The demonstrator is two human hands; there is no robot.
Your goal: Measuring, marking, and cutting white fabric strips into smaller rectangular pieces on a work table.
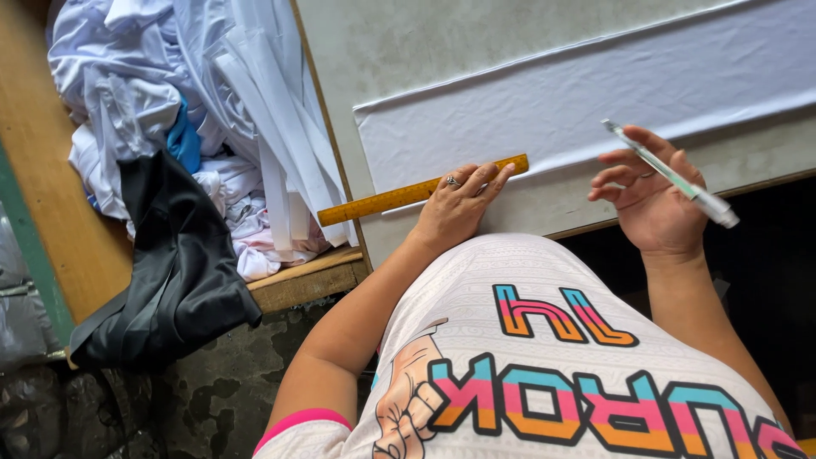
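My left hand (457, 204), with a ring on one finger, presses down on a yellow wooden ruler (387, 199) that lies along the lower edge of a white cloth strip (578, 93) on the grey table (408, 42). The ruler's left end sticks out past the table's edge. My right hand (648, 197) hovers palm-up to the right, above the table's front edge, holding a clear pen (676, 176) between thumb and fingers. The pen points up and to the left, clear of the cloth.
A heap of white fabric pieces and strips (195, 102) lies on a wooden bench (51, 195) to the left, with a black garment (174, 263) draped over its edge. A dark gap (765, 255) opens below the table at right.
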